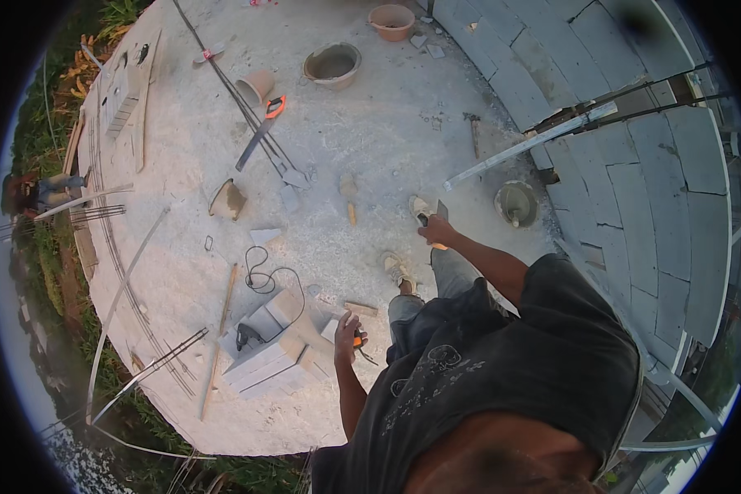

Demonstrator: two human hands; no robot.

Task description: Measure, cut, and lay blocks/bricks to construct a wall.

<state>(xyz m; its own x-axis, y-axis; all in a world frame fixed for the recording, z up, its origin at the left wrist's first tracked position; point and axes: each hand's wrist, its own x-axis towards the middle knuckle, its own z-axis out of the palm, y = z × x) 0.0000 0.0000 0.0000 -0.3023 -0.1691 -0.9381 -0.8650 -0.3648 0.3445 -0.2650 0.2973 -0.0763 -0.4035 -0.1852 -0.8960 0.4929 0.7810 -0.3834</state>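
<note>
My right hand (438, 234) is closed round a flat grey-bladed trowel (443, 209) with an orange handle end, held above my shoe. Lower down, my left hand (347, 336) has its fingers wrapped round a small orange and black tape measure (357, 338) with a dark strap hanging from it. Beside that hand lie pale blocks (263, 362), with a dark corded power tool (247, 335) resting among them. Its black cable (259, 284) loops over the floor. A short piece of wood (361, 309) is just beyond my left hand.
A bucket of mortar (516, 204) stands by the block wall (634, 189) at right. A metal bar (527, 146) leans there, near a hammer (474, 133). Further off are a handsaw (257, 142), long rods (239, 103) and a basin (333, 66). Another person (45, 193) is at the slab's left edge.
</note>
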